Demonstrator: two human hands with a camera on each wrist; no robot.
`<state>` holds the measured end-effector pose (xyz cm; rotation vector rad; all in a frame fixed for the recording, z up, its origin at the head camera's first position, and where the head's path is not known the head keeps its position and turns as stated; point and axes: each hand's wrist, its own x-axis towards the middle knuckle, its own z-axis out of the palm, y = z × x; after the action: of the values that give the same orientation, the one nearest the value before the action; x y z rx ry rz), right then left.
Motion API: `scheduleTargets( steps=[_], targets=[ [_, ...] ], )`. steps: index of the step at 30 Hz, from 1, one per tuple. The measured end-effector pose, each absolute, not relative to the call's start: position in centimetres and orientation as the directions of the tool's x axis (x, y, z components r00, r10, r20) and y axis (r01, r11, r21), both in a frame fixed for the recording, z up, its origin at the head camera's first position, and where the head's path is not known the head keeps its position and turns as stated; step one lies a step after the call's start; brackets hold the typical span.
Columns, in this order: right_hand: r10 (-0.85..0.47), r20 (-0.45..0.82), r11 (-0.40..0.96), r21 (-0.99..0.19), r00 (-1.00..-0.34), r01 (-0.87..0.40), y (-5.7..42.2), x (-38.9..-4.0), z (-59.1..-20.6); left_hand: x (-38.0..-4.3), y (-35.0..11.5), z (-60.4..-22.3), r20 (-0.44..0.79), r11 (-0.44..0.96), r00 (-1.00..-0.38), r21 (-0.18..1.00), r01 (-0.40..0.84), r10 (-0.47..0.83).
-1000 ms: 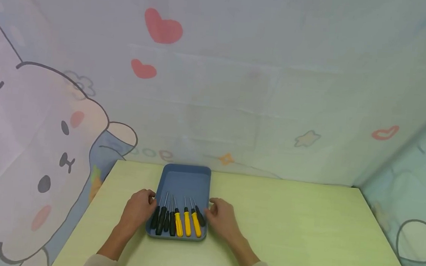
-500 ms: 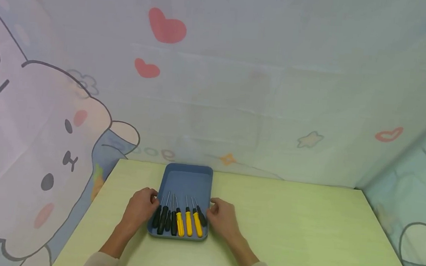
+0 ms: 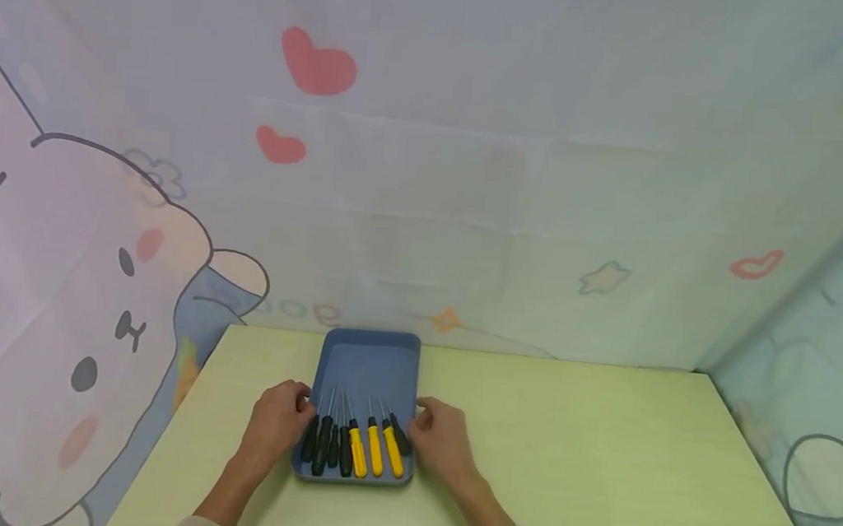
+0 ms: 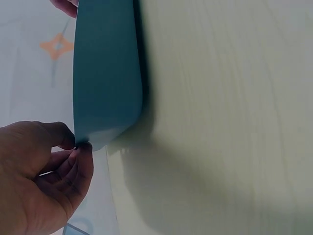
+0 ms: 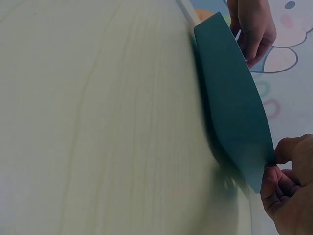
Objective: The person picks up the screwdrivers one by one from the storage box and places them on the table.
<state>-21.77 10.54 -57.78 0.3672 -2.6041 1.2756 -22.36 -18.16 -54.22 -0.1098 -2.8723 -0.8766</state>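
Observation:
A blue tray (image 3: 369,366) sits near the table's back edge, its long sides running away from me. Several screwdrivers lie side by side in its near half, some with black handles (image 3: 321,445), others with yellow handles (image 3: 374,451), shafts pointing away. My left hand (image 3: 277,421) pinches the tray's left rim between thumb and fingers, as the left wrist view shows up close at the tray wall (image 4: 105,73). Opposite it, my right hand (image 3: 443,440) pinches the right rim, its thumb and fingertips meeting at the tray edge (image 5: 239,107) in the right wrist view.
The pale yellow-green table (image 3: 562,456) extends well to the right of the tray. Behind it hangs a light cloth backdrop (image 3: 425,214) printed with hearts and a rabbit. A dark shadow borders the tray on the tabletop in both wrist views.
Against the table, the tray has shifted very slightly right with both hands, and its far edge shows a little higher over the table's back edge. Both grips and the screwdrivers' order stay the same.

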Motion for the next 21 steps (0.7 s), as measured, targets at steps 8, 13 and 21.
scheduleTargets(
  steps=[8,13,21],
  targets=[
    [-0.11,0.292,0.597,-0.745,-0.95,-0.298,12.0,-21.3,-56.8,-22.2,-16.8,-54.2,0.161,0.812,-0.986,0.571,0.126,0.04],
    [-0.096,0.285,0.584,-0.76,-0.954,-0.286,13.2,-21.0,-56.2,-22.1,-15.7,-54.3,0.175,0.797,-0.984,0.587,0.14,0.045],
    [-0.053,0.282,0.604,-0.755,-0.958,-0.256,14.9,-20.2,-55.6,-21.3,-13.8,-54.0,0.192,0.779,-0.98,0.605,0.167,0.061]
  ],
)
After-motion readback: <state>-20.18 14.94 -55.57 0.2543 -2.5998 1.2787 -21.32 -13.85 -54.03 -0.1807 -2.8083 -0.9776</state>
